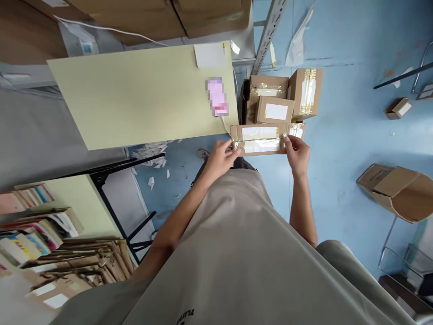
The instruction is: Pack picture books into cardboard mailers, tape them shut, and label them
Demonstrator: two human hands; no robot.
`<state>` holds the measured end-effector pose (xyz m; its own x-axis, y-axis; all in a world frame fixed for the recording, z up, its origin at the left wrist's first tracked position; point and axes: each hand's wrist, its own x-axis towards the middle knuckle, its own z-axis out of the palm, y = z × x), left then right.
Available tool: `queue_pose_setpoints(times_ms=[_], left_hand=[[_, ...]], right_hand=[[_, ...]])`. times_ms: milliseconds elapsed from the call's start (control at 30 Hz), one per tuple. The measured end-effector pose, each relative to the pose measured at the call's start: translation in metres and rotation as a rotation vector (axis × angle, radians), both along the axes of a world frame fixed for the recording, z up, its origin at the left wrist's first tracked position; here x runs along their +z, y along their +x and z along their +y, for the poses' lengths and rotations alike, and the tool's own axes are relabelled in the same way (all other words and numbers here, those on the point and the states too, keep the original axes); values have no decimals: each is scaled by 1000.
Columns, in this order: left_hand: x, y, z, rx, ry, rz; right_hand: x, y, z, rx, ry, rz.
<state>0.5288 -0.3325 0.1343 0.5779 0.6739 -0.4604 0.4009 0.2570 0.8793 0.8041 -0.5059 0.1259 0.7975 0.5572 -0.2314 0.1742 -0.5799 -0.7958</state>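
Between my two hands is a small cardboard box [260,153] with white labels and shiny tape along its top seam. My left hand [221,155] grips its left end, with the thumb on the top face. At the right end, my right hand [297,153] pinches the corner between thumb and fingers. Just beyond lies a stack of taped cardboard boxes, where a smaller labelled box [275,110] rests on top and a taller one [307,92] stands at the right. The undersides of the held box and some fingertips are hidden.
A pale yellow table [142,99] at the left carries a blurred phone [217,96] on a white cable and a white sheet [209,55]. Books [37,225] and flattened cardboard [101,262] lie lower left. An open carton [395,187] sits on the blue floor at right.
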Motion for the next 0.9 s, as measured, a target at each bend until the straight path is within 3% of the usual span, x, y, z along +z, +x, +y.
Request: queue_pose_setpoints(times_ms=[133, 300, 467, 633, 767, 900], left_hand=[[-14, 52, -19, -97, -57, 31], [-22, 90, -16, -145, -65, 48], [-21, 126, -2, -92, 39, -93], [-27, 167, 29, 61, 88, -133], [-56, 179, 43, 83, 107, -123], [-109, 178, 33, -50, 87, -116]], right_hand=[[-12, 44, -24, -10, -113, -117], [-31, 77, -26, 4, -74, -192], [-37, 106, -16, 22, 58, -240], [-30, 139, 8, 67, 142, -297], [-44, 150, 18, 64, 188, -299], [-99, 138, 11, -11, 121, -138]])
